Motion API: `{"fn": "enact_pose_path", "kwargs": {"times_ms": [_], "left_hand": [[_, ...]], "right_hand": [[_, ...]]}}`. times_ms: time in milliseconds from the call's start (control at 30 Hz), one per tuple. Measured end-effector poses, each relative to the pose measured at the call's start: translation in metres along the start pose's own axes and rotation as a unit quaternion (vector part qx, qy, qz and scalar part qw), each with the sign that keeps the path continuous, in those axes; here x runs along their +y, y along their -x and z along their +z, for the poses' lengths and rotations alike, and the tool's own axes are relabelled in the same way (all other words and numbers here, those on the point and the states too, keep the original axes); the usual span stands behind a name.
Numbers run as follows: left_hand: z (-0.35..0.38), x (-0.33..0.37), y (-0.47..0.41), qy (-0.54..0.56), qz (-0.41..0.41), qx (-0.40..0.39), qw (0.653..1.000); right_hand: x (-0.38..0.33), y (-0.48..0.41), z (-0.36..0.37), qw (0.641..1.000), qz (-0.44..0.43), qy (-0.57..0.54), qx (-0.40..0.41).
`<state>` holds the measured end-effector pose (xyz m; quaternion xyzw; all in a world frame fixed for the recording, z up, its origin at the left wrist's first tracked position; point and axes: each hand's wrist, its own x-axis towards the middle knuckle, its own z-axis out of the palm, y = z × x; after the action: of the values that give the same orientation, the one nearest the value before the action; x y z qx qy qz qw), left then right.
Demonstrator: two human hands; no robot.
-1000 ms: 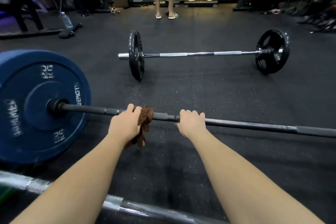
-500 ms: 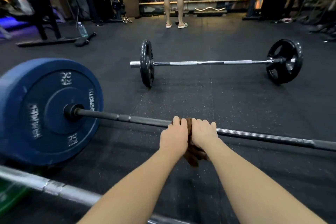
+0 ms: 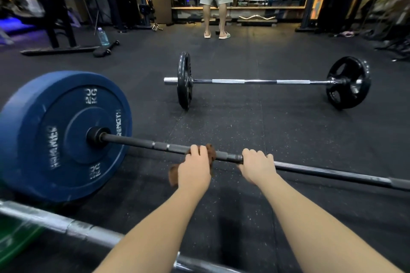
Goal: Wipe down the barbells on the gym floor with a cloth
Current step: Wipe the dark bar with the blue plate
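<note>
L hand (image 3: 195, 169) grip clenched round brown cloth (image 3: 210, 153) on dark barbell (image 3: 321, 169); R hand (image 3: 257, 165) grip wraps bar bare, just beside.

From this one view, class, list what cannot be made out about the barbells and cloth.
Head view:
The dark barbell runs off the right edge, its right end unseen.
The brown cloth is mostly hidden under the left hand.
The nearest silver bar is blurred, crossed by the forearms, ends cut off.

left hand (image 3: 195, 169) with cloth (image 3: 211, 153) slid left along bar (image 3: 142, 143), now apart from right hand (image 3: 257, 166)
</note>
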<state>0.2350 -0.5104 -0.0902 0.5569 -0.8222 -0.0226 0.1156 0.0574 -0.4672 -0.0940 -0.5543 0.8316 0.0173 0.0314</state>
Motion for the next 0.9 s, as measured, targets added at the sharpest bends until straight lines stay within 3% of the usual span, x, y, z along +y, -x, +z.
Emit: {"fn": "enact_pose_path", "kwargs": {"times_ms": [133, 300, 533, 633, 700, 900], "left_hand": [[0.006, 0.029, 0.003, 0.024, 0.05, -0.011, 0.998], [0.014, -0.005, -0.002, 0.019, 0.057, 0.017, 0.998], [0.005, -0.083, -0.02, 0.088, -0.154, 0.057, 0.983], [-0.001, -0.082, -0.028, 0.075, -0.189, 0.057, 0.977], [-0.001, -0.065, -0.024, 0.08, -0.172, 0.052, 0.98], [0.015, 0.008, 0.005, 0.104, -0.017, -0.001, 0.994]], "right_hand": [[0.001, -0.002, -0.001, 1.0, -0.003, -0.001, -0.008], [0.002, -0.003, -0.003, 1.0, -0.007, -0.004, -0.019], [0.001, -0.004, 0.003, 1.0, 0.001, 0.005, 0.007], [0.0, -0.004, 0.002, 1.0, 0.004, 0.006, 0.011], [-0.001, -0.003, 0.002, 1.0, 0.006, 0.01, 0.013], [-0.002, -0.002, 0.0, 1.0, 0.011, 0.012, 0.012]]}}
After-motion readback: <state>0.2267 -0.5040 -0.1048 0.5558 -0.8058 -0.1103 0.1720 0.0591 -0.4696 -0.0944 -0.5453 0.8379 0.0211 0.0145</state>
